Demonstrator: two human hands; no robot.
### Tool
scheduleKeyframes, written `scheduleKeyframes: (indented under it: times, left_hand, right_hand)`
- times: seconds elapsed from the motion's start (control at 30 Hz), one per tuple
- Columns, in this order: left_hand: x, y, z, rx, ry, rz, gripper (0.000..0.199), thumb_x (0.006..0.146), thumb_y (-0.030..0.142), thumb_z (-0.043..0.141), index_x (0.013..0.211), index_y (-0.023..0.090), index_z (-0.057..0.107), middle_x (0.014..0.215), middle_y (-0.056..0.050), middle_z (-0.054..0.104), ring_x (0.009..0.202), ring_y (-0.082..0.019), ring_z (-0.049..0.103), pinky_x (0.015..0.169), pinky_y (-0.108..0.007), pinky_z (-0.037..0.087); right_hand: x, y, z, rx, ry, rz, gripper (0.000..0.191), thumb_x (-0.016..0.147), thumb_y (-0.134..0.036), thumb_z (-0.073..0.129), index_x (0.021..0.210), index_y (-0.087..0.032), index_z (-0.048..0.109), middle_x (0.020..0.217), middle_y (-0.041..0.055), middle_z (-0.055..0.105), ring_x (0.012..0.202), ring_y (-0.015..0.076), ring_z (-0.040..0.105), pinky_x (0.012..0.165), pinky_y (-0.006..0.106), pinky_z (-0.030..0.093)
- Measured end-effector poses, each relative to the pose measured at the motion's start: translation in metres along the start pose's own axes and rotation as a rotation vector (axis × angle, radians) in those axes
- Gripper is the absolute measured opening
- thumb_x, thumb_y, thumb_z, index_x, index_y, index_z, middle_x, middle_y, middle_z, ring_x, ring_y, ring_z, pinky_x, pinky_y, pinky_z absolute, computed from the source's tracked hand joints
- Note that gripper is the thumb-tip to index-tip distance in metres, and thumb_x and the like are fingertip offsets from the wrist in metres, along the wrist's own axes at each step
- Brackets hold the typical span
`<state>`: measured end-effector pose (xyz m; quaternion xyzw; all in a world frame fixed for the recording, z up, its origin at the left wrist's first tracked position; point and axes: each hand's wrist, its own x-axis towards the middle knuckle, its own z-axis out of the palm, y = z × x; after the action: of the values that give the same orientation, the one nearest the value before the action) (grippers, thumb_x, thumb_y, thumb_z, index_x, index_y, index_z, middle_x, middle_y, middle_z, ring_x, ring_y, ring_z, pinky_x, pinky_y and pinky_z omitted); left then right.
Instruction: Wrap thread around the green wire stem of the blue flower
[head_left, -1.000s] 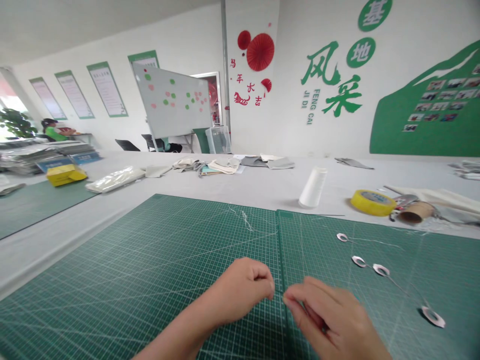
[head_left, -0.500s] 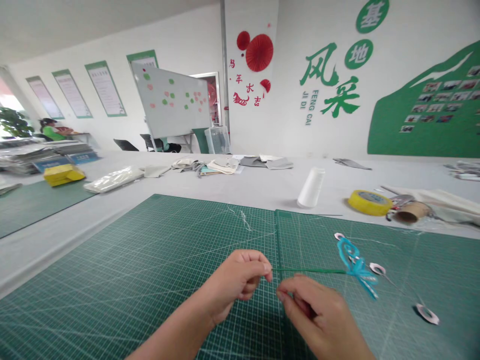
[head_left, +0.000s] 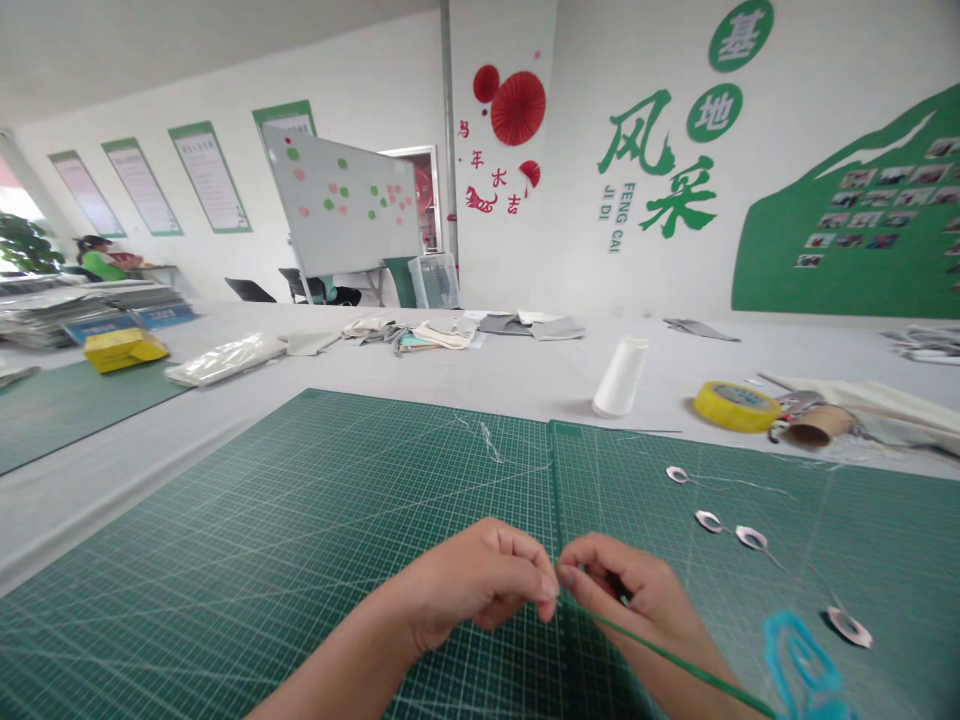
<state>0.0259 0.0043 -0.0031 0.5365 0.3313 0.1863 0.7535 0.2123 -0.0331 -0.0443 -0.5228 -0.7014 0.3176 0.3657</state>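
A long white table (head_left: 480, 370) is filling the room, with a green cutting mat (head_left: 300, 480) lying across it in front of the person, while a co-worker (head_left: 101, 265) is sitting far off near the left wall. Toward the mat's far edge, a white thread cone (head_left: 620, 375), a yellow tape roll (head_left: 736, 406) and a cardboard tube (head_left: 819, 425) are resting on the table. The left hand (head_left: 472, 580) is curling nearly shut just beside the right hand (head_left: 637, 590), though the view is too poor to tell whether it is sharing the grip. The right hand is pinching a thin green wire (head_left: 675, 665) between thumb and fingers, and the wire is slanting down to a blue loop (head_left: 802, 665) at the picture's lower edge. Small silver rings (head_left: 751, 537) are lying on the mat nearby, joined by fine thread. If the pinch slips, the springy wire could whip loose, and the loop could snag those rings.
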Motion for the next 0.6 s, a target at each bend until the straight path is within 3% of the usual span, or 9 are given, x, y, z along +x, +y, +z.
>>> scheduleKeyframes:
  times: [0.13,0.47,0.6]
  left_hand:
    - [-0.001,-0.002,-0.002,0.074,-0.055,-0.054,0.01,0.067,0.017,0.057,0.06,0.017,0.065,0.047,0.006,0.051,0.036,-0.006,0.024,0.036,-0.022,0.013]
    - [-0.001,-0.006,-0.004,0.201,-0.09,-0.108,0.013,0.066,0.013,0.054,0.059,0.018,0.064,0.048,0.007,0.051,0.037,-0.007,0.023,0.038,-0.024,0.011]
    - [0.0,-0.006,-0.004,0.361,-0.048,-0.027,0.015,0.066,0.012,0.054,0.055,0.018,0.062,0.052,0.006,0.054,0.048,-0.008,0.039,0.05,-0.021,0.029]
  right_hand:
    - [0.0,-0.002,-0.001,0.006,-0.029,-0.069,0.024,0.088,-0.03,0.051,0.071,-0.02,0.064,0.06,-0.0042,0.046,0.055,0.0133,0.042,0.053,0.025,0.031]
    - [0.001,-0.017,-0.018,0.074,-0.194,0.038,0.023,0.086,-0.035,0.049,0.069,-0.02,0.054,0.059,-0.0055,0.039,0.056,0.0131,0.035,0.052,0.025,0.027]
    - [0.0,-0.019,-0.022,0.059,-0.231,0.041,0.023,0.086,-0.035,0.049,0.069,-0.02,0.054,0.059,-0.0057,0.038,0.055,0.0128,0.035,0.052,0.025,0.027]
